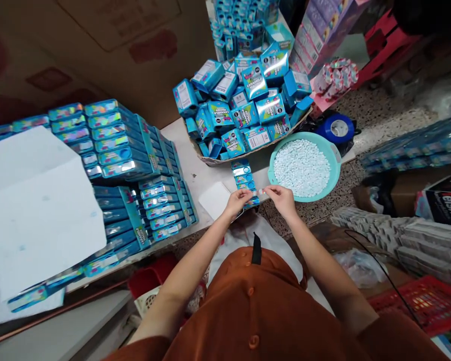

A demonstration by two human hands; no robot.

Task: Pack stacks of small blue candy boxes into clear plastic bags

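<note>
My left hand [237, 202] and my right hand [282, 201] face each other over the table's front edge. Each has thumb and fingertips pinched together, with a tiny pale thing at the tips that is too small to name. Beneath and behind the left fingertips runs a short row of small blue boxes [242, 171], partly hidden by that hand. A turquoise basin [335, 176] full of small pale pieces [301, 168] stands just beyond my right hand. White paper [215, 199] lies left of the row of boxes.
Behind the row, a cardboard tray [214, 161] is heaped with blue candy boxes [244, 115]. Stacked blue boxes [116, 140] and a large white sheet [41, 200] fill the left side. A blue tape roll [338, 129] sits beyond the basin. A red crate [421, 303] is lower right.
</note>
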